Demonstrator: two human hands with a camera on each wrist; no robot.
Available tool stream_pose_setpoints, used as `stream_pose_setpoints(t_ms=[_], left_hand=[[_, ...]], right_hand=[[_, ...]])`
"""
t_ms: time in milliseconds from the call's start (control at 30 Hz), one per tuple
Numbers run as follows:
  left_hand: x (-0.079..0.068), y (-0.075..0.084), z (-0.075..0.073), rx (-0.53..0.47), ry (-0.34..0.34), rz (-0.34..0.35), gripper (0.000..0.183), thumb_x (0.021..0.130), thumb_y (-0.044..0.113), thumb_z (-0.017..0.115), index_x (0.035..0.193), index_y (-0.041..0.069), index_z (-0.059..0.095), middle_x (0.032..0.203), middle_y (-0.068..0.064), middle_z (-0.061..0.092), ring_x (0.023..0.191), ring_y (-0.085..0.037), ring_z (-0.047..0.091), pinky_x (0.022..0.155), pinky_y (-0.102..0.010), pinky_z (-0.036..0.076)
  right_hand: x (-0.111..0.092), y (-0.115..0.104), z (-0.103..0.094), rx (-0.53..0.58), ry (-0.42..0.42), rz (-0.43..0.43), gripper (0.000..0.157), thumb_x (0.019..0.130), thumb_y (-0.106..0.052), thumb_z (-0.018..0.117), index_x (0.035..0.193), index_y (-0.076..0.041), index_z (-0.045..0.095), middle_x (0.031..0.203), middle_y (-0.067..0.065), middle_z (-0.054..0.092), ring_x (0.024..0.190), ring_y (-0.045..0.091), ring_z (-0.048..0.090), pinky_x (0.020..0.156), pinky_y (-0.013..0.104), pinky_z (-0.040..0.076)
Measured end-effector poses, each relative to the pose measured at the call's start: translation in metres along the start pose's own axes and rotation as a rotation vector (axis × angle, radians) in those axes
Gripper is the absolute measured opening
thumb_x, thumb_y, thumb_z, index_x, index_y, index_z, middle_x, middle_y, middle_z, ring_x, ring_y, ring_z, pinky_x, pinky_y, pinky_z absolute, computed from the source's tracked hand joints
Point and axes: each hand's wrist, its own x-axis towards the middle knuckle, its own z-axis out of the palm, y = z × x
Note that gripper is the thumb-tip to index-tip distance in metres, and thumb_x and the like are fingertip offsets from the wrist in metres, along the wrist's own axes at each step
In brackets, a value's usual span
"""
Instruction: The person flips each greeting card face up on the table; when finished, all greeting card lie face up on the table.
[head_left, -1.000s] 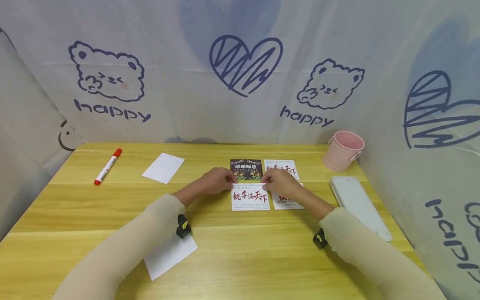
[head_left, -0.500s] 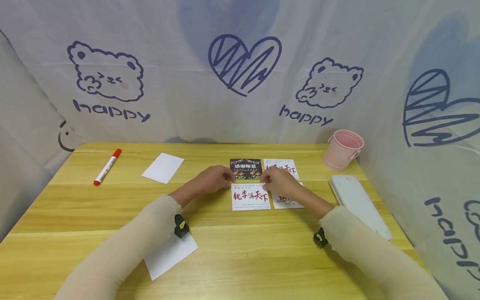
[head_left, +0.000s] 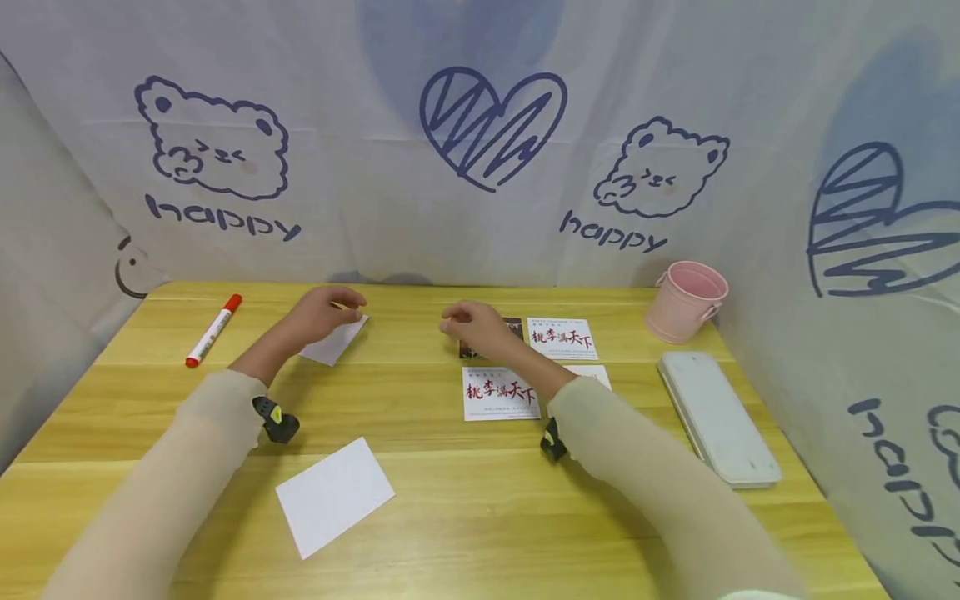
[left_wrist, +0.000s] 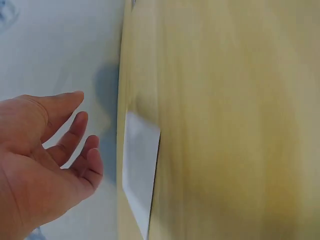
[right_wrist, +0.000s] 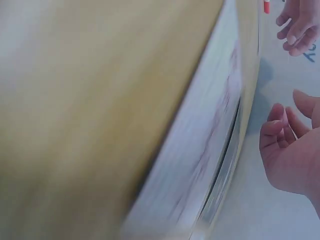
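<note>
My left hand (head_left: 318, 317) hovers over the far blank white card (head_left: 335, 343), fingers loosely bent and holding nothing. In the left wrist view that card (left_wrist: 140, 160) lies flat below the relaxed fingers. My right hand (head_left: 480, 329) is over the dark flowered card (head_left: 513, 327) and hides much of it; its fingers are loosely curled around nothing. Below that lies a white card with red characters (head_left: 501, 394), with a matching card (head_left: 561, 338) at the back right. A fourth printed card (head_left: 596, 373) is mostly covered by my right forearm.
Another blank white card (head_left: 335, 497) lies nearer the front. A red-capped marker (head_left: 213, 331) is at the far left of the wooden table (head_left: 465, 517). At the right stand a pink bucket (head_left: 686, 302) and a long white case (head_left: 718, 417). A printed cloth hangs behind.
Both hands have left the lower white card with red characters. The left hand moved far left to the blank card; the right shifted left and back, over the dark card.
</note>
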Motion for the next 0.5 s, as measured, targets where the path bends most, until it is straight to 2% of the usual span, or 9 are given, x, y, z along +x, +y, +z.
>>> stream_pose_setpoints(t_ms=[100, 200, 267, 367, 500], left_hand=[[-0.001, -0.018, -0.021, -0.008, 0.018, -0.046, 0.037, 0.102, 0.012, 0.056, 0.136, -0.005, 0.055, 0.140, -0.029, 0.052, 0.129, -0.042, 0.050, 0.105, -0.052, 0.043], [0.001, -0.034, -0.038, 0.012, -0.010, -0.099, 0.041, 0.103, 0.015, 0.055, 0.140, -0.003, 0.052, 0.143, -0.029, 0.048, 0.131, -0.042, 0.046, 0.109, -0.056, 0.038], [0.002, -0.044, -0.046, 0.035, -0.039, -0.123, 0.044, 0.103, 0.017, 0.055, 0.142, -0.002, 0.049, 0.145, -0.030, 0.046, 0.129, -0.043, 0.046, 0.111, -0.058, 0.037], [0.004, -0.056, -0.052, 0.034, -0.072, -0.133, 0.045, 0.103, 0.016, 0.056, 0.143, -0.002, 0.047, 0.144, -0.030, 0.045, 0.126, -0.043, 0.045, 0.111, -0.058, 0.037], [0.009, -0.067, -0.050, 0.010, -0.077, -0.139, 0.043, 0.101, 0.014, 0.058, 0.141, -0.002, 0.050, 0.143, -0.028, 0.047, 0.124, -0.040, 0.043, 0.114, -0.058, 0.032]], right_hand=[[0.020, -0.017, 0.023, 0.050, -0.011, -0.014, 0.041, 0.100, -0.029, 0.064, 0.134, -0.005, 0.060, 0.117, 0.009, 0.063, 0.084, 0.028, 0.065, 0.064, 0.027, 0.051], [0.037, -0.029, 0.045, 0.074, -0.034, -0.014, 0.042, 0.100, -0.027, 0.065, 0.135, -0.004, 0.060, 0.116, 0.009, 0.062, 0.082, 0.026, 0.063, 0.064, 0.026, 0.049], [0.047, -0.035, 0.058, 0.070, -0.038, -0.014, 0.041, 0.100, -0.026, 0.065, 0.134, -0.004, 0.061, 0.115, 0.009, 0.063, 0.084, 0.022, 0.061, 0.070, 0.026, 0.049], [0.061, -0.041, 0.074, 0.040, -0.054, -0.011, 0.039, 0.099, -0.025, 0.065, 0.132, -0.004, 0.062, 0.117, 0.009, 0.064, 0.094, 0.018, 0.060, 0.081, 0.027, 0.048], [0.073, -0.045, 0.088, -0.002, -0.056, -0.003, 0.038, 0.098, -0.026, 0.067, 0.130, -0.006, 0.065, 0.119, 0.009, 0.065, 0.103, 0.017, 0.058, 0.090, 0.029, 0.048]])
